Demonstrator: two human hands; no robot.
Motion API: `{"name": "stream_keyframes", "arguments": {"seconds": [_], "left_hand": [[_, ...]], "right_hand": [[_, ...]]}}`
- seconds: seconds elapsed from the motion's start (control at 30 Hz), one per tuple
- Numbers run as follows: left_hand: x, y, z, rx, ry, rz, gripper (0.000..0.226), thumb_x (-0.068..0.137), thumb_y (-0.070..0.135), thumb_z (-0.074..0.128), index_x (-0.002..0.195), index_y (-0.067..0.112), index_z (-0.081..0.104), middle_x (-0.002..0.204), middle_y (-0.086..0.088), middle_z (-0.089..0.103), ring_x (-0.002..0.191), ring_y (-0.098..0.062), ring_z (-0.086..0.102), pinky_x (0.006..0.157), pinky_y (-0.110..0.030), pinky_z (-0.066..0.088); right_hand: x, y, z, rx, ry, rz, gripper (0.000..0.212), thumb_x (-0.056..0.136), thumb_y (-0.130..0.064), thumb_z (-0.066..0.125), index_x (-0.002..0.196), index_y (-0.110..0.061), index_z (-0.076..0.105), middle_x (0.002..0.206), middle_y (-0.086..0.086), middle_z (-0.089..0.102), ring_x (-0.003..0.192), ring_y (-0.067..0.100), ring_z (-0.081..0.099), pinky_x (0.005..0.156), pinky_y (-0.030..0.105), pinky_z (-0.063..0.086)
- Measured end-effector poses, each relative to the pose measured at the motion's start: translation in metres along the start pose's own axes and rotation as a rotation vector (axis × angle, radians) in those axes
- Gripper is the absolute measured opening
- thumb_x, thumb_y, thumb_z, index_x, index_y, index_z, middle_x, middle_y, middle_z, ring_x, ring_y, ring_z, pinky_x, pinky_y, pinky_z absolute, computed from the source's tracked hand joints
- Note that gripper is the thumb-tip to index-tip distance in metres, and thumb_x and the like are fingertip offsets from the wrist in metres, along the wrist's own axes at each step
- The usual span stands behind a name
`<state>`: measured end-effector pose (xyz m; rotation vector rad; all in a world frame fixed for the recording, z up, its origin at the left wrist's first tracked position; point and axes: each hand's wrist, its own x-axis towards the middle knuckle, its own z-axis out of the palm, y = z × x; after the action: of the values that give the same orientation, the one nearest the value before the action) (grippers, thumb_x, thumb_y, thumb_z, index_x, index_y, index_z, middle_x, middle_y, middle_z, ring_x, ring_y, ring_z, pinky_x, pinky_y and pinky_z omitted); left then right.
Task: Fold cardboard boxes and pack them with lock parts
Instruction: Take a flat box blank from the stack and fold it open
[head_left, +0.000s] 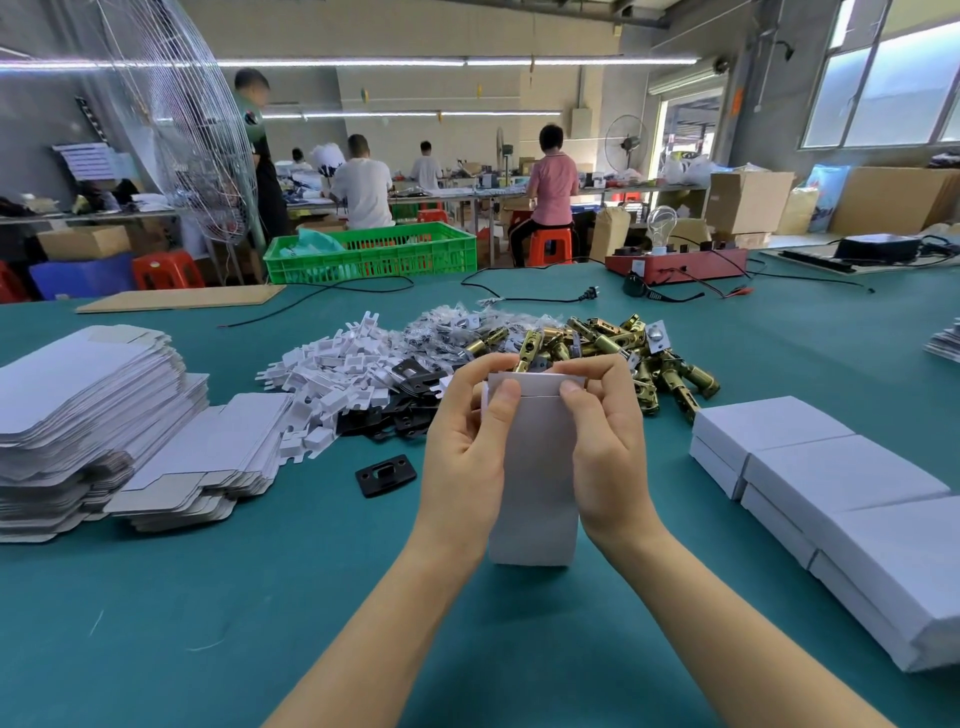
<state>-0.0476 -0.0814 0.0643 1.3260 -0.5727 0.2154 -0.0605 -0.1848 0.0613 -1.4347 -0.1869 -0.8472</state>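
So I've got the box (535, 467) standing upright on the table (311, 597), left hand (467, 441) and right hand (602, 441) both gripping its sides, thumbs pressing the top flap (537, 384) shut.

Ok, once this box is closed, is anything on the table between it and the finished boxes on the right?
Nothing visible. Both hands, left and right, hold the white box; only bare green table lies between it and the finished boxes.
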Motion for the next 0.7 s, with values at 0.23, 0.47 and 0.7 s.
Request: {"name": "stream_keyframes", "arguments": {"seconds": [0.23,0.47,0.7], "left_hand": [[0.0016,0.0016,-0.0006,0.011,0.009,0.016,0.015,0.09,0.033,0.054,0.086,0.044,0.064,0.088,0.001,0.062,0.08,-0.015,0.054,0.07,-0.029,0.046],[0.0022,0.0002,-0.0053,0.018,-0.019,-0.008,0.01,0.09,0.037,0.054,0.091,0.042,0.063,0.088,0.0,0.063,0.078,-0.009,0.055,0.067,-0.021,0.048],[0.0047,-0.0001,-0.008,-0.059,-0.036,-0.07,0.01,0.089,0.038,0.055,0.088,0.038,0.065,0.091,-0.007,0.062,0.082,-0.021,0.054,0.07,-0.035,0.046]], "right_hand": [[-0.0014,0.0006,0.0003,-0.015,-0.002,-0.002,0.009,0.087,-0.02,0.043,0.089,-0.021,0.052,0.084,-0.006,0.058,0.078,0.008,0.052,0.07,0.024,0.043],[-0.0022,0.0006,0.0009,-0.077,-0.023,-0.021,0.006,0.089,-0.021,0.045,0.091,-0.022,0.05,0.089,0.0,0.058,0.081,0.007,0.053,0.074,0.031,0.044],[-0.0026,-0.0006,0.0018,-0.097,-0.049,-0.049,0.005,0.09,-0.02,0.045,0.092,-0.02,0.05,0.091,0.004,0.06,0.081,0.012,0.055,0.073,0.032,0.046]]}}
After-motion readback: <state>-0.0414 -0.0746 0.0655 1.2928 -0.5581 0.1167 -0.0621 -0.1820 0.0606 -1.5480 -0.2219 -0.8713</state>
